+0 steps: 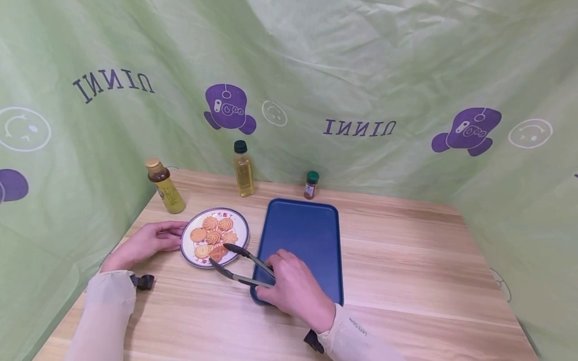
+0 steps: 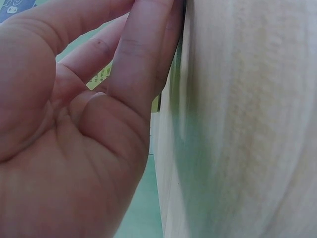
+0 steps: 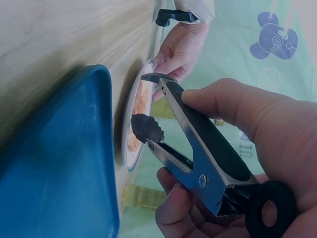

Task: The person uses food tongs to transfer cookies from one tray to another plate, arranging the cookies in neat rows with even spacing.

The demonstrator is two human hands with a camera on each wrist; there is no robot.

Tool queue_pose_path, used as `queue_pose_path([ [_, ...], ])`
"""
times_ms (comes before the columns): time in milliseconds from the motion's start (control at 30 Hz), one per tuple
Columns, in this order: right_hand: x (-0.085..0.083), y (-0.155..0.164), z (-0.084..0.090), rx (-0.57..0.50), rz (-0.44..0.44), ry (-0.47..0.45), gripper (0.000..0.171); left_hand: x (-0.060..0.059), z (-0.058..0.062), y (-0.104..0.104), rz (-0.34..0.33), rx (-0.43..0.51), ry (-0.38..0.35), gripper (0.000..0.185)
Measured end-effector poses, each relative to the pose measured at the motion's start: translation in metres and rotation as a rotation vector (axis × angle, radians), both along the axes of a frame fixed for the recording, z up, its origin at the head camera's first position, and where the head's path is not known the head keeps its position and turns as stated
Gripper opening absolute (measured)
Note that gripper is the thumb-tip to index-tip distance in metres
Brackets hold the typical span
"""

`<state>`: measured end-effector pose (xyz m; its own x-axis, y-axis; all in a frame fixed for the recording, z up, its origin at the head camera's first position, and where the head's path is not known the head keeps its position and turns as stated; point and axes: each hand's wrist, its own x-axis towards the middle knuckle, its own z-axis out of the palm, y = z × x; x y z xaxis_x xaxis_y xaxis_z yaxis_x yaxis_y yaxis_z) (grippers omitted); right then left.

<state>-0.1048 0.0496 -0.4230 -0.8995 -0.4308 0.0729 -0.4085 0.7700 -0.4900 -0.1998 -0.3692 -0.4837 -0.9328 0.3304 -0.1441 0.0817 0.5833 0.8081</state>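
A round white plate (image 1: 186,249) with a dark rim carries several cookies (image 1: 210,237). My left hand (image 1: 151,240) holds its left edge between thumb and fingers; the left wrist view shows the hand close up, its fingertips cut off. My right hand (image 1: 295,286) grips a pair of tongs (image 3: 188,144) with metal arms and dark tips. The tong tips are spread over the front right part of the plate, near a darker reddish cookie (image 1: 219,253). Nothing is seen pinched between them. Beneath my right hand lies a blue tray (image 1: 302,230), right of the plate.
Behind the plate stand a bottle with a tan cap (image 1: 169,193) and a clear bottle of yellow oil (image 1: 245,173). A small green-capped jar (image 1: 311,185) is behind the tray. A green printed curtain (image 1: 361,60) encloses the wooden table (image 1: 406,260).
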Motion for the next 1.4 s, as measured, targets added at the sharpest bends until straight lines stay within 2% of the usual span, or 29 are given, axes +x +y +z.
queue_pose_path([
  [300,0.004,0.009,-0.006,-0.062,-0.040,-0.047,0.040,-0.002,-0.001,0.000,0.005,0.009,-0.015,0.063],
  [533,0.010,0.019,-0.010,-0.081,-0.079,-0.033,0.043,-0.002,-0.002,-0.001,-0.001,0.006,-0.019,0.064],
  [767,0.015,0.039,-0.012,-0.076,-0.156,-0.060,0.049,-0.001,-0.001,-0.001,0.001,0.008,-0.021,0.065],
  [967,0.016,0.062,-0.015,-0.084,-0.237,-0.019,0.049,-0.001,0.001,0.000,-0.003,0.012,-0.017,0.064],
  [1400,0.017,0.118,-0.014,-0.176,-0.454,-0.023,0.055,-0.002,0.003,0.001,0.004,-0.010,-0.035,0.065],
])
